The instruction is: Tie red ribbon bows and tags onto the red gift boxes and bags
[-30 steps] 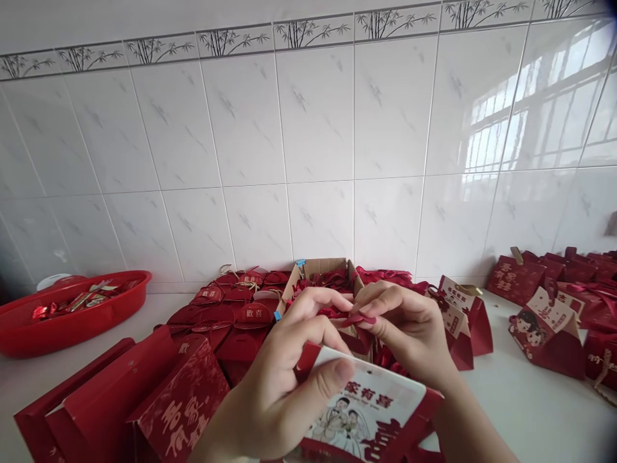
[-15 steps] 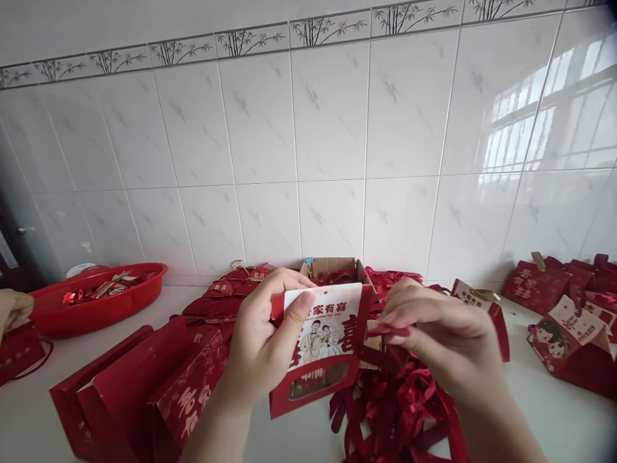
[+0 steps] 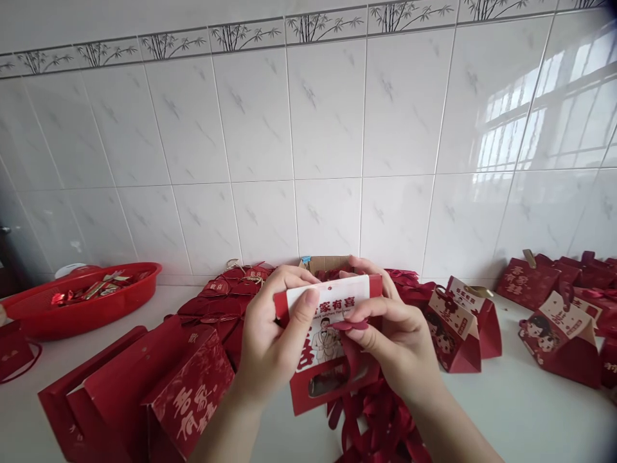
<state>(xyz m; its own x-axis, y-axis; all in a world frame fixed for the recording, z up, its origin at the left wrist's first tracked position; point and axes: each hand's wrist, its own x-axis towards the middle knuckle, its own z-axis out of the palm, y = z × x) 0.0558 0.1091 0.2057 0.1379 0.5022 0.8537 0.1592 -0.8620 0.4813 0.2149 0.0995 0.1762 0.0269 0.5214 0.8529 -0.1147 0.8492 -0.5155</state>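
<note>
My left hand [image 3: 272,344] grips the top left of a red and white gift box [image 3: 304,400], thumb across its front and fingers behind. The box carries a printed couple, a small punched hole near its top edge and a window low on its front. My right hand [image 3: 405,344] pinches a dark red ribbon [image 3: 348,326] between thumb and fingers, in front of the box's face. Its other fingers reach behind the box's upper right. Below lies a tangled heap of red ribbons [image 3: 385,424].
Large red boxes [image 3: 187,399] stand at the left front. Behind them is a red basin [image 3: 87,325] with wrapped sweets. Flat red packs [image 3: 216,302] and a cardboard box [image 3: 328,262] sit near the wall. Finished-looking gift boxes [image 3: 456,341] stand at right. A person's fingertips show at the far left.
My right hand has moved left with the ribbon, from beside the box to across its front. The view has shifted slightly, showing more of the boxes on the right.
</note>
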